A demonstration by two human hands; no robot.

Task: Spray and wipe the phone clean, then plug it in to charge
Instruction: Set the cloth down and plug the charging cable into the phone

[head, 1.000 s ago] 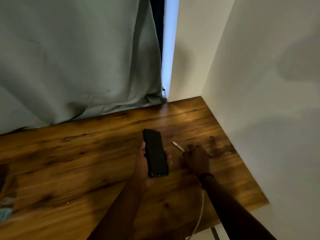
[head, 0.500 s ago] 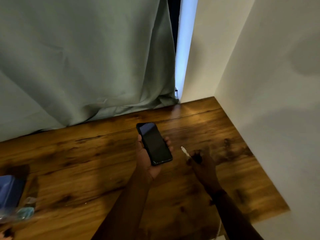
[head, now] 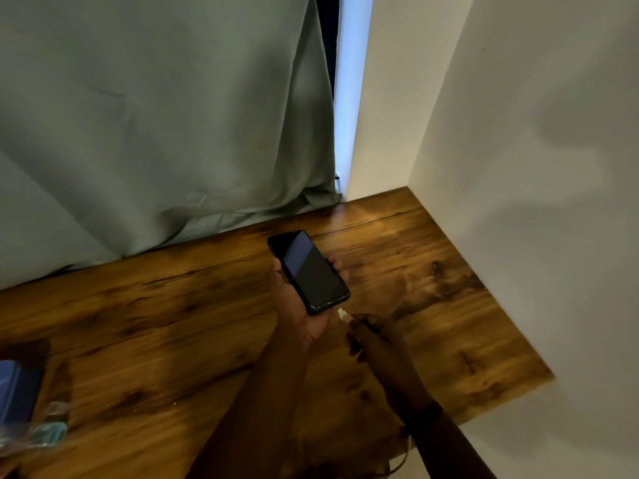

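Observation:
A black phone point(head: 308, 271) with a dark screen lies in my left hand point(head: 300, 307), fingers curled round its edges, held above the wooden table point(head: 155, 323). Its lower end points toward my right hand point(head: 375, 335). My right hand pinches the white plug of a charging cable point(head: 343, 314), whose tip sits just short of the phone's bottom edge, a small gap between them. The rest of the cable runs hidden under my right arm; a bit shows near the table's front edge.
A grey-green curtain point(head: 155, 126) hangs along the table's back. White walls point(head: 536, 202) close off the right side. At the far left edge lie a blue cloth point(head: 15, 388) and a clear, teal-tinted bottle point(head: 48, 430).
My left hand tilted the phone so its lower end faces right. My right hand lifted the white plug and brought it leftward, close to the phone's bottom edge.

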